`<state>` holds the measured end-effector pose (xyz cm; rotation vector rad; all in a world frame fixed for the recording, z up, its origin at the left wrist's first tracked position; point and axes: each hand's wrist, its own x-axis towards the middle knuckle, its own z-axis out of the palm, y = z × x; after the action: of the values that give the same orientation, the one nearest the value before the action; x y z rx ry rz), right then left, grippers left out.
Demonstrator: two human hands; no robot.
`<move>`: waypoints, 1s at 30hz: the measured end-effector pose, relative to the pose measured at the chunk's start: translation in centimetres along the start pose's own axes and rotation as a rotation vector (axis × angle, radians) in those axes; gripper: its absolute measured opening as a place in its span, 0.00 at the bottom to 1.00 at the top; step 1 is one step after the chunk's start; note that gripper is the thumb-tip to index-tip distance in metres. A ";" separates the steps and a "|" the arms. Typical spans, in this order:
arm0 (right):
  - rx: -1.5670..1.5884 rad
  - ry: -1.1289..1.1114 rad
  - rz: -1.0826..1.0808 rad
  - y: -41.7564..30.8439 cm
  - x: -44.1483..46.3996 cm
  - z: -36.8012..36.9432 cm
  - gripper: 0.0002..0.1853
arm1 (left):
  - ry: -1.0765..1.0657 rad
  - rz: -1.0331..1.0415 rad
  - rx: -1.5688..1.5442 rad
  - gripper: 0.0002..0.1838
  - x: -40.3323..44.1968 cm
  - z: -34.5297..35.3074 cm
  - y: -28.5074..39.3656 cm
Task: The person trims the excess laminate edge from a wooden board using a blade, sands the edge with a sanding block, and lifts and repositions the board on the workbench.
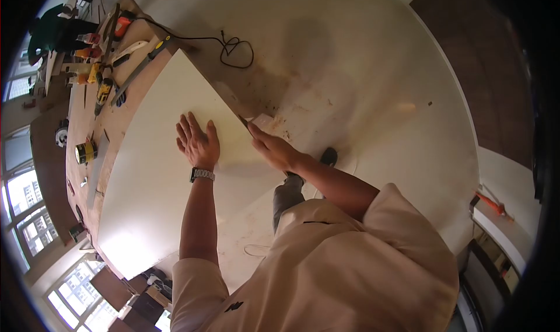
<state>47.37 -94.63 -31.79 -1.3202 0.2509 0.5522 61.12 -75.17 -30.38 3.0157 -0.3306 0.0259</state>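
Observation:
A large white board (pixel 157 133) lies on the wooden workbench, with its near edge running down to the right. My left hand (pixel 199 141) rests flat on its face, fingers spread, and a metal-band watch (pixel 202 174) is on that wrist. At the board's edge is my right hand (pixel 274 148), with its fingers close together and turned along the edge. A thin dark strip shows just beyond those fingertips; whether it belongs to something in the hand or to the board's edge is unclear. The palm side of the right hand is hidden.
Along the bench's far side lie a handsaw (pixel 143 63), a yellow-black drill (pixel 103 91), a red power tool (pixel 123 24), a can (pixel 86 152) and a long metal strip (pixel 98 171). A black cord (pixel 236 50) loops over the floor. A person (pixel 52 31) stands beyond the bench.

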 end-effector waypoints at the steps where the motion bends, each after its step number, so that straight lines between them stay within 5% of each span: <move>1: 0.168 0.001 0.025 1.2 -0.5 0.5 0.30 | 0.003 -0.001 -0.015 0.39 0.3 0.2 0.4; 3: 0.306 0.083 -0.152 4.6 -5.0 1.5 0.28 | 0.005 0.001 -0.013 0.40 0.6 0.4 0.7; 4: 0.108 0.141 -0.320 4.8 -8.0 1.9 0.26 | -0.002 -0.003 0.001 0.40 0.3 0.3 0.4; 9: 0.383 -0.023 -0.045 2.0 -1.8 0.4 0.27 | -0.005 -0.005 0.017 0.39 0.6 -0.1 1.1; 11: -0.112 0.001 -0.230 -0.2 -0.3 -0.1 0.28 | -0.014 -0.017 0.038 0.39 0.2 -0.2 0.7; 14: 1.025 -0.083 0.064 3.9 -2.3 1.4 0.29 | -0.025 -0.006 0.031 0.40 0.5 0.1 0.9; 17: 0.927 0.096 0.237 3.3 -6.8 2.2 0.32 | -0.020 -0.011 0.029 0.40 0.2 0.2 0.4; 20: 0.751 -0.055 0.005 6.0 -0.6 1.6 0.34 | 0.001 0.003 0.018 0.40 0.6 0.0 1.0; 24: 0.102 -0.042 -0.179 1.2 -0.8 0.3 0.33 | 0.011 0.008 0.029 0.40 0.3 0.1 0.4; 27: 0.828 -0.005 0.134 3.4 -6.4 1.8 0.30 | 0.003 0.005 0.027 0.40 0.3 0.3 0.8; 30: 0.010 0.052 -0.410 8.1 -8.3 2.4 0.31 | 0.009 0.001 0.030 0.40 0.1 0.4 0.4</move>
<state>35.84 -93.18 -34.07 -1.3316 0.0216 0.1704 61.16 -75.60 -30.76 3.0438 -0.3342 0.0452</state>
